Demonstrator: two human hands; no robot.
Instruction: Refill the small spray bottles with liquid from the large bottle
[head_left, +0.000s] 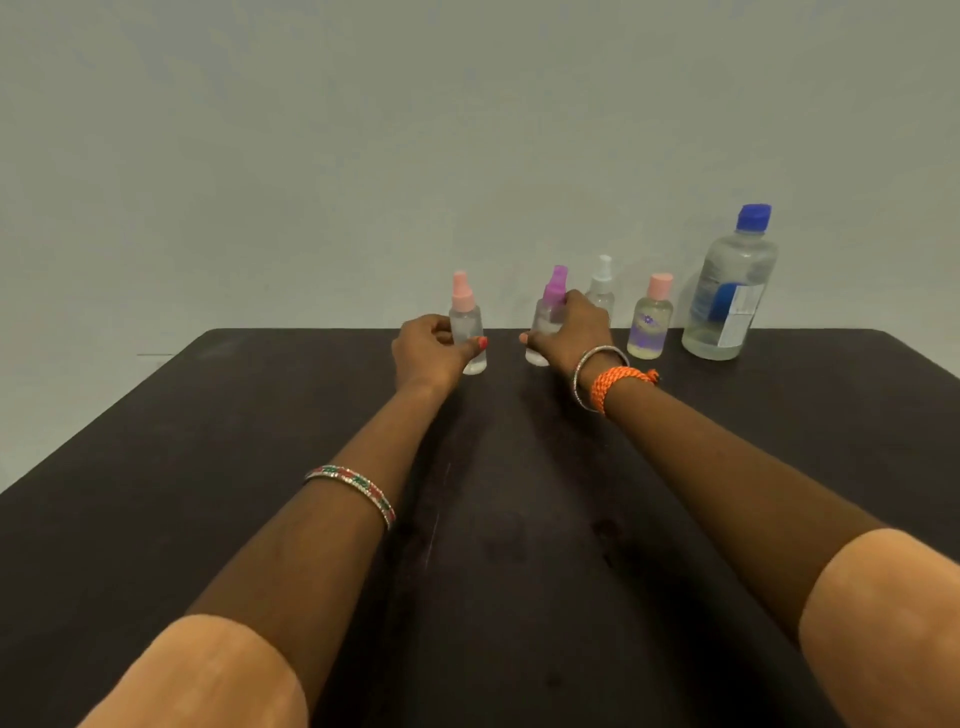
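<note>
Near the far edge of the dark table (208, 467) stand several small clear bottles. My left hand (428, 356) grips the pink-topped spray bottle (465, 317) around its body. My right hand (569, 332) holds the purple-topped spray bottle (551, 299), fingers wrapped round its body and neck. Both bottles stand upright on the table. Behind my right hand is a white-topped spray bottle (602, 280), partly hidden. Right of it stands a pink-capped bottle (649, 319) with yellowish liquid. The large clear bottle (730, 291) with a blue cap stands at the far right, capped and partly filled.
A plain grey wall rises directly behind the table's far edge. Both my forearms stretch across the middle of the table, with bangles on each wrist and an orange cord on the right.
</note>
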